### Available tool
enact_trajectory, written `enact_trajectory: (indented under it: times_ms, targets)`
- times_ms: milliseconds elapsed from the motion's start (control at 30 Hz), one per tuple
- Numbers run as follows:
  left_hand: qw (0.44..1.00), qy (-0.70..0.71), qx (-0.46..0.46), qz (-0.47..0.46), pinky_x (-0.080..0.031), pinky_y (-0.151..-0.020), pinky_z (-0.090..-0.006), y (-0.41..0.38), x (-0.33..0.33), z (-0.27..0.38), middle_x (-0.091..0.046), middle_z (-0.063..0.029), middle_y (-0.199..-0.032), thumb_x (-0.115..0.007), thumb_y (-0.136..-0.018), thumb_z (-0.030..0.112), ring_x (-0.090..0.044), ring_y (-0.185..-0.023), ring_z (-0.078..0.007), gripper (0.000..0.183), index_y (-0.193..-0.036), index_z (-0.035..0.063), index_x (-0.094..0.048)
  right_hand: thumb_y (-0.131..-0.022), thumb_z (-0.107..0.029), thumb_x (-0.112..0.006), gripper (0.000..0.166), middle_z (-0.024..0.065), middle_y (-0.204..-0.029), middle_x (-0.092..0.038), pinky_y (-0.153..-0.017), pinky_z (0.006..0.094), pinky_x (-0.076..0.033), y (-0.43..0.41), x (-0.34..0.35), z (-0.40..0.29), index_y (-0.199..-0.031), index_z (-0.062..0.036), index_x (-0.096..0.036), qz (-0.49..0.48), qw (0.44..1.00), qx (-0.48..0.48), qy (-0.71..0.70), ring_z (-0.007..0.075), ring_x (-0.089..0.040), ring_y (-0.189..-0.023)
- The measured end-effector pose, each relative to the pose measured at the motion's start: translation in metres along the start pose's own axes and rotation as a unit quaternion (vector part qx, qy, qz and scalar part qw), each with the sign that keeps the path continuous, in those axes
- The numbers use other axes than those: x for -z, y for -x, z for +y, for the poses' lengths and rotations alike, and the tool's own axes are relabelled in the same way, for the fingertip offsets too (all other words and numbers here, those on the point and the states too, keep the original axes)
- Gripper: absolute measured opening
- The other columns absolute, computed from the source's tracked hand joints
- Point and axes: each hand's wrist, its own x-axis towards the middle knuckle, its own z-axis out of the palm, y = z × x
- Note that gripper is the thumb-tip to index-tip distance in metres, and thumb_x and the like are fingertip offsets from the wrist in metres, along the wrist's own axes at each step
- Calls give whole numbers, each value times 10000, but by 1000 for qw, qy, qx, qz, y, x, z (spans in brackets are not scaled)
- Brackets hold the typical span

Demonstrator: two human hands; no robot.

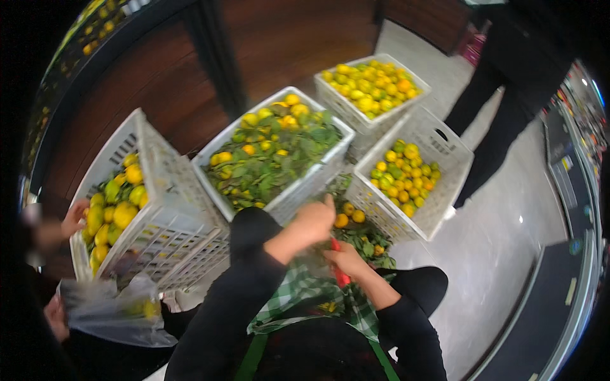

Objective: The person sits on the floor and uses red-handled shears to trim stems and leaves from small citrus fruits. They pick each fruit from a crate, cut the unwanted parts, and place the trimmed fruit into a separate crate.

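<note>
My right hand point(350, 262) grips a red-handled hand tool point(340, 276), its working end hidden by blur and fingers. Just up and left of it, my left hand point(310, 224) is blurred, with one digit sticking out; whether it holds anything cannot be told. Below both hands a green-and-white checked apron point(286, 300) covers my lap, with yellow bits on it. Beyond my hands, leafy cuttings point(367, 243) and a few loose mandarins point(350, 216) lie low between my knees and the crates. A white plastic crate point(345, 143) before me holds yellow-green mandarins point(300, 110) under many leafy sprigs point(271, 176).
To the right, another white crate point(452, 166) holds mandarins without leaves; a full crate point(329, 95) stands behind it. At left, another person's hand point(74, 219) touches fruit in a tilted-looking crate point(162, 190), near a clear plastic bag point(114, 309). A person in black trousers point(491, 119) stands at upper right.
</note>
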Motion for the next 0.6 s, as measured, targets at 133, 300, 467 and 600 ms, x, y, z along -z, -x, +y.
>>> enact_trajectory:
  times_ms: [133,300,467,600]
  targets:
    - [999,19,-34,19,-552,-694,-427,0,-9,-14,-676,-159,-796,-727,-651,229,-672,-807,-326,215,-745,37,-709,-880,-130,-598,200,130,-831,-629,-632,401,-568,5,-12,-10,-1014,11,-552,-35,965,-92,-243,265,-650,-689]
    - [998,47,26,20,-542,-649,-446,-7,-10,-15,-673,-160,-759,-702,-668,269,-664,-753,-354,251,-735,27,-699,-914,-200,-553,307,180,-970,-606,-740,514,-545,-6,-2,7,-1129,12,-504,39,919,-115,-374,315,-622,-831]
    - [998,64,3,27,-537,-689,-451,-5,-1,-10,-680,-176,-789,-639,-728,365,-670,-798,-351,354,-778,21,-708,-915,-218,-538,288,168,-936,-623,-751,491,-540,-12,3,17,-1052,36,-529,-10,905,-121,-407,327,-631,-816]
    - [995,102,9,-10,-508,-644,-475,-12,4,6,-668,-198,-775,-535,-812,528,-649,-750,-378,542,-778,13,-700,-888,-188,-588,256,165,-858,-609,-689,473,-547,-14,-5,28,-1035,13,-526,-22,895,-129,-427,312,-632,-753]
